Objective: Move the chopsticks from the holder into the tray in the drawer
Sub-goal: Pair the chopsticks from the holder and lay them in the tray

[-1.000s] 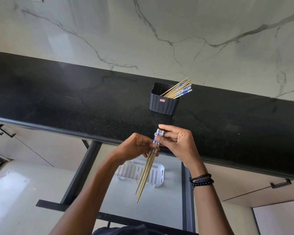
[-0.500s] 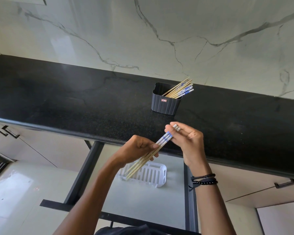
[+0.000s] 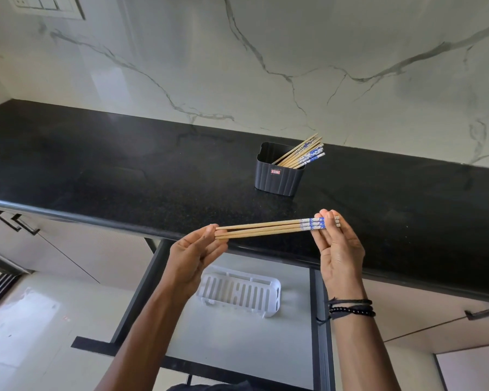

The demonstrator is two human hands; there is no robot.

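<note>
A small bundle of wooden chopsticks [image 3: 266, 228] with blue-and-white patterned ends lies level between my hands, above the counter's front edge. My left hand [image 3: 194, 253] pinches the thin tips, and my right hand [image 3: 336, 244] grips the patterned ends. Further back on the counter, a dark ribbed holder [image 3: 278, 177] contains several more chopsticks [image 3: 301, 153] leaning to the right. Below my hands a white slotted tray [image 3: 239, 292] rests in the open drawer [image 3: 237, 342].
The black granite counter [image 3: 96, 165] runs across the view under a marble wall [image 3: 266, 52]. Closed cabinet fronts with dark handles [image 3: 16, 222] flank the drawer on both sides. A switch plate [image 3: 48, 5] is on the wall at top left.
The bundle has swung from hanging nearly upright to lying level. My hands have moved apart to its two ends and risen above the counter edge.
</note>
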